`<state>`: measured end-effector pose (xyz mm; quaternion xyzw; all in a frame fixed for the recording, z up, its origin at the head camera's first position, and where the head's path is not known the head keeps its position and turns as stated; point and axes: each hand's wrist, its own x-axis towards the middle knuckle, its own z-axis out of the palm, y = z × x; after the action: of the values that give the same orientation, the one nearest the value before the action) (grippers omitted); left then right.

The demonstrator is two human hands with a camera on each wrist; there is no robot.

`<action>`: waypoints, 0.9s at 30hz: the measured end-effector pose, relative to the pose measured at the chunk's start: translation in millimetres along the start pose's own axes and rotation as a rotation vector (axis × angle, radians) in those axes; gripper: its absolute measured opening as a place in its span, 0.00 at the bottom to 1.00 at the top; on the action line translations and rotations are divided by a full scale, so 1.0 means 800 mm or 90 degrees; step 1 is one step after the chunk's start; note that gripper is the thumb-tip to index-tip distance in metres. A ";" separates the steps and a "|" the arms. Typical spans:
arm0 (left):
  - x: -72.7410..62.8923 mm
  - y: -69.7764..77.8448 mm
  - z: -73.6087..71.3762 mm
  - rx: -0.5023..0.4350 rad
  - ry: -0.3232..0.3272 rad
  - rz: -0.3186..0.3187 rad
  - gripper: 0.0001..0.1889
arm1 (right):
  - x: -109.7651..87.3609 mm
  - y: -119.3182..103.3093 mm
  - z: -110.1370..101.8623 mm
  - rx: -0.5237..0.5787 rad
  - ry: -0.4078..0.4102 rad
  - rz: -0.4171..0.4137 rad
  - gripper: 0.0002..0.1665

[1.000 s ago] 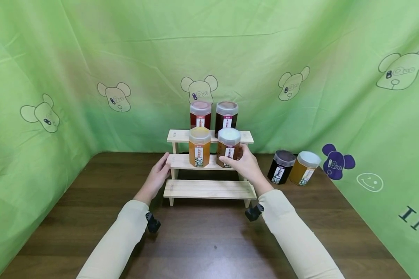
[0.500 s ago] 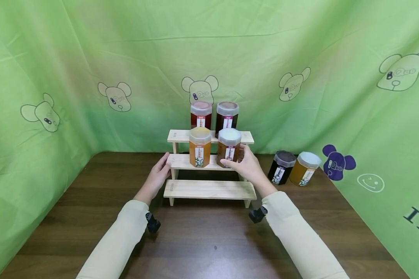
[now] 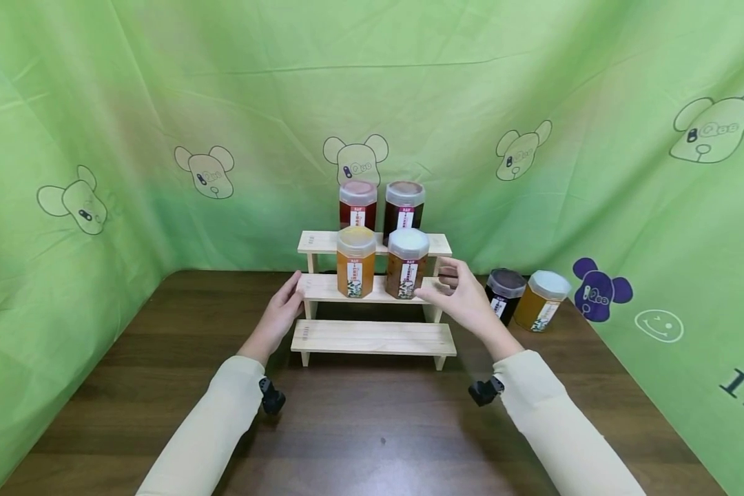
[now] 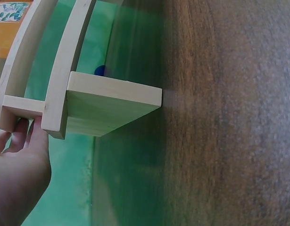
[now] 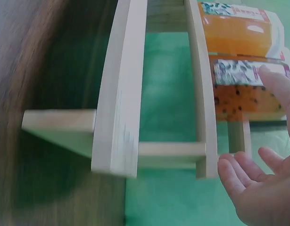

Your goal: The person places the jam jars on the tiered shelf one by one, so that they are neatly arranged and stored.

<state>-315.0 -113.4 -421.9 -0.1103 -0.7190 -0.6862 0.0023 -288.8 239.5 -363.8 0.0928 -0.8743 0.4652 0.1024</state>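
Observation:
A three-tier wooden stand stands on the table. My left hand holds the left end of its middle tier; in the left wrist view the fingers bend against the wood. On that tier stand an orange jar and, right of it, a brown-orange jar with dark specks and a whitish lid. My right hand is just right of the speckled jar, fingers loosely bent and apart from it, holding nothing. A red jar and a dark jar stand on the top tier.
On the table to the right, a black jar and an amber jar with a white lid stand side by side. Behind the brown wooden table hangs a green curtain with cartoon mouse prints.
My right hand has let go of the speckled jar and moved right, away from it. That jar stays on the middle tier. The left hand has not moved.

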 end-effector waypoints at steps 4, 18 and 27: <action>-0.001 0.001 0.000 0.008 -0.002 -0.005 0.29 | -0.007 0.009 -0.016 -0.023 0.015 -0.008 0.55; -0.001 0.001 -0.001 0.006 -0.002 -0.004 0.29 | -0.027 0.035 -0.080 -0.068 0.081 0.001 0.54; 0.001 -0.001 -0.001 -0.009 -0.005 -0.003 0.29 | -0.031 0.063 -0.102 -0.080 0.127 0.030 0.54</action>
<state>-315.9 -114.1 -422.5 -0.1114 -0.7144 -0.6909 -0.0028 -270.5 337.0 -365.6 0.0191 -0.8890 0.4190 0.1836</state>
